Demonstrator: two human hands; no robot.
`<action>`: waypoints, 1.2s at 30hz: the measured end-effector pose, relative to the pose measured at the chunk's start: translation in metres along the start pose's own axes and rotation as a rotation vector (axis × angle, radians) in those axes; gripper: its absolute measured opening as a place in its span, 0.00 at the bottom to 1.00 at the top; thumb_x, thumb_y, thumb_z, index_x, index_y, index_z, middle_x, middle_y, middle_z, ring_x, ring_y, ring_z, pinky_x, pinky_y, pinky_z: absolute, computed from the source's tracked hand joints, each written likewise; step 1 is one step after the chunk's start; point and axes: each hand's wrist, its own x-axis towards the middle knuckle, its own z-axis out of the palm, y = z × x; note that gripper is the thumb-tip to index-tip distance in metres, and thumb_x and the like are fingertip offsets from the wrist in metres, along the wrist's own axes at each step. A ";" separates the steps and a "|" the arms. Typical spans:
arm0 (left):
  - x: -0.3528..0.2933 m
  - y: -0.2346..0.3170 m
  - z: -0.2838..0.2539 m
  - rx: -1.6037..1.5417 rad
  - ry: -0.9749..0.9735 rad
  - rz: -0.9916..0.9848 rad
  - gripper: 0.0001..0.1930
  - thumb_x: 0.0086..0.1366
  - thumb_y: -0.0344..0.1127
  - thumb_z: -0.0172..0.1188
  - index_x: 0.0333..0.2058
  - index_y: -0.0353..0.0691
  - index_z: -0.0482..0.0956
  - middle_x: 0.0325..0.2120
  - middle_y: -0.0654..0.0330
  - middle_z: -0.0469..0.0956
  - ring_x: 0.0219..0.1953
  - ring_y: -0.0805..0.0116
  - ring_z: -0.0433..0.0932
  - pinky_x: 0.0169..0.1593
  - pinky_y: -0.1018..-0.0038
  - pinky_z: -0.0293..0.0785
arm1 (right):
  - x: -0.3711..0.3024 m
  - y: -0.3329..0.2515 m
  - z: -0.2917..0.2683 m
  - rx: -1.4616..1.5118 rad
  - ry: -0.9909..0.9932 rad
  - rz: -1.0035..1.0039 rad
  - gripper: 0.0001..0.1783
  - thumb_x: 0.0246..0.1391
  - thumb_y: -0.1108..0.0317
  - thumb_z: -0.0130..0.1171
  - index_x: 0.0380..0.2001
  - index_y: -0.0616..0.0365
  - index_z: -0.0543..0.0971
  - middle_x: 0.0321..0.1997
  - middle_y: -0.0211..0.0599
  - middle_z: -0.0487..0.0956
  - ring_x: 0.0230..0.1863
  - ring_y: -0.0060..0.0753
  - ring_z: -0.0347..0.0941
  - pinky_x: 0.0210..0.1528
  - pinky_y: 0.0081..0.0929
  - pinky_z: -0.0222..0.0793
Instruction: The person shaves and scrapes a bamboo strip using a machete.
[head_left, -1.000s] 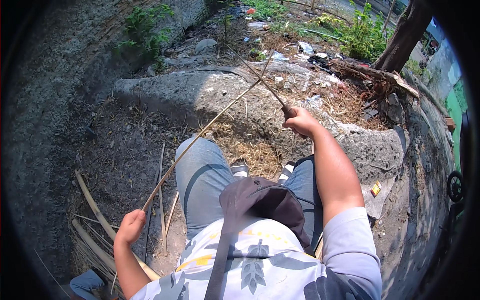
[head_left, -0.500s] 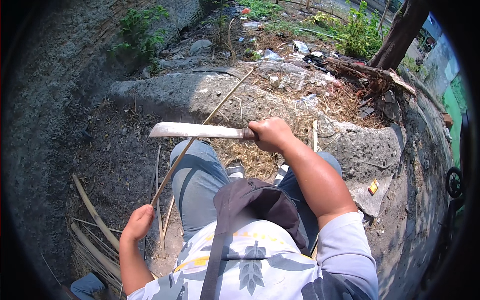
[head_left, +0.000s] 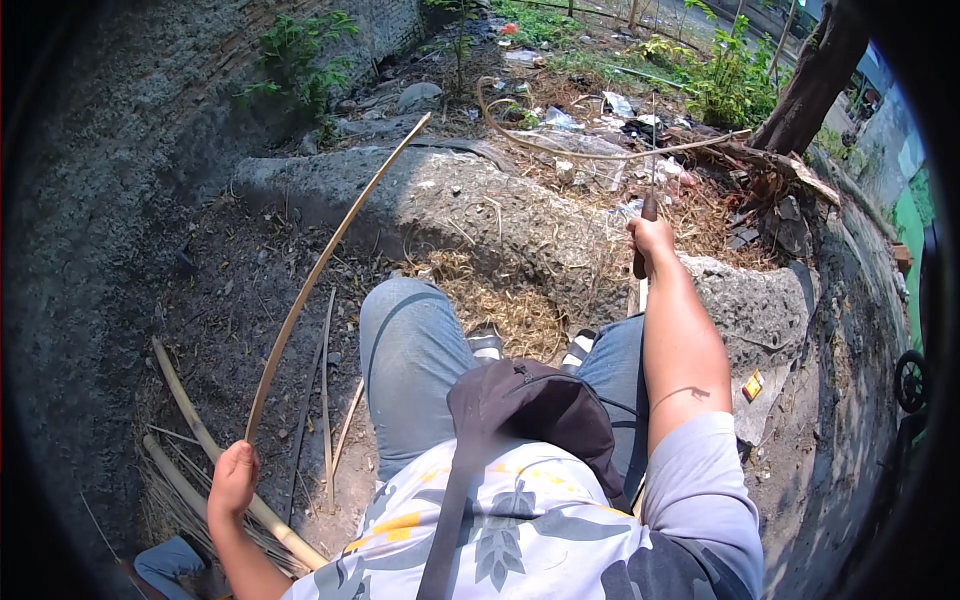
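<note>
My left hand [head_left: 234, 480] is closed around the lower end of a long bamboo strip [head_left: 318, 262]. The strip rises and bows away from me, its far tip over the concrete ledge. At the right, my right hand [head_left: 654, 243] grips the dark handle of a machete [head_left: 650, 206]. Its blade points away from me and appears nearly edge-on, apart from the held strip. A thin, curled bamboo sliver [head_left: 590, 156] stretches across the blade toward the tree; whether it touches the blade I cannot tell.
Bamboo poles and thin strips [head_left: 185, 395] lie at the lower left, near another person's jeans-clad leg [head_left: 172, 566]. A rough concrete ledge [head_left: 340, 185] crosses ahead. Beyond it are litter and a tree trunk [head_left: 815, 75]. A small yellow-red packet [head_left: 753, 385] lies at right.
The machete has swung from lying across the strip to the far right, blade now pointing away. My left hand moved left and down with the strip, and a curled sliver has appeared.
</note>
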 end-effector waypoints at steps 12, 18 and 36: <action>0.042 0.042 0.057 -0.275 -0.198 -0.095 0.25 0.73 0.64 0.50 0.30 0.47 0.70 0.17 0.74 0.59 0.16 0.81 0.54 0.20 0.79 0.48 | -0.041 -0.024 0.010 -0.202 -0.113 -0.448 0.11 0.43 0.63 0.64 0.29 0.58 0.79 0.25 0.35 0.81 0.27 0.32 0.76 0.34 0.34 0.72; 0.053 0.047 0.067 -0.336 -0.307 -0.165 0.28 0.71 0.66 0.49 0.30 0.45 0.69 0.17 0.74 0.57 0.16 0.81 0.52 0.20 0.78 0.48 | -0.044 -0.025 0.015 -0.203 -0.080 -0.523 0.14 0.44 0.62 0.69 0.29 0.59 0.79 0.25 0.31 0.81 0.26 0.27 0.74 0.33 0.32 0.70; 0.060 0.023 0.093 -0.469 -0.455 -0.222 0.29 0.70 0.68 0.50 0.29 0.46 0.71 0.15 0.74 0.54 0.15 0.80 0.49 0.20 0.76 0.45 | -0.100 -0.051 0.026 -0.301 -0.237 -0.724 0.16 0.52 0.58 0.72 0.33 0.59 0.80 0.25 0.36 0.81 0.26 0.30 0.73 0.34 0.33 0.70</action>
